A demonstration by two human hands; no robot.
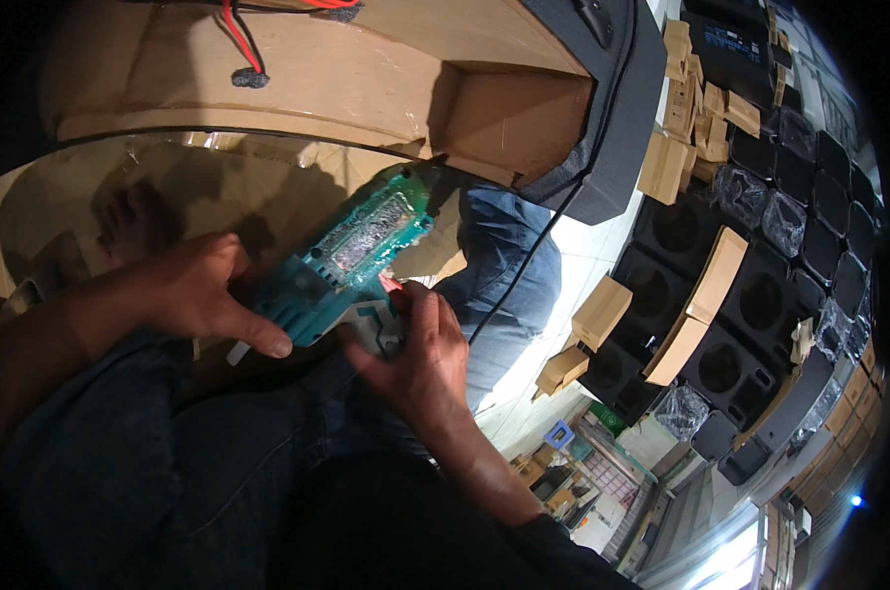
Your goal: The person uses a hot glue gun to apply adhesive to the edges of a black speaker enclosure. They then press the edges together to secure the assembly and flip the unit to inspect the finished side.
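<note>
A teal oblong device (366, 236), shiny as if wrapped in clear plastic, lies slanted across my lap, with a silvery panel along its top. My left hand (207, 295) grips its near-left end, the thumb lying over the finned edge. My right hand (417, 344) is curled at its near-right side, beside a white piece with dark lines (374, 324). Something red shows at my right fingertips, too small to name. What lies under the device is hidden.
Ahead stands an open wooden-lined black cabinet (504, 118) with red and black wires (243, 44) inside. A black cable (553, 211) hangs down its right side. Several black speaker cabinets (720, 369) and cardboard boxes (602, 313) sit to the right. A bare foot (135, 221) is at the left.
</note>
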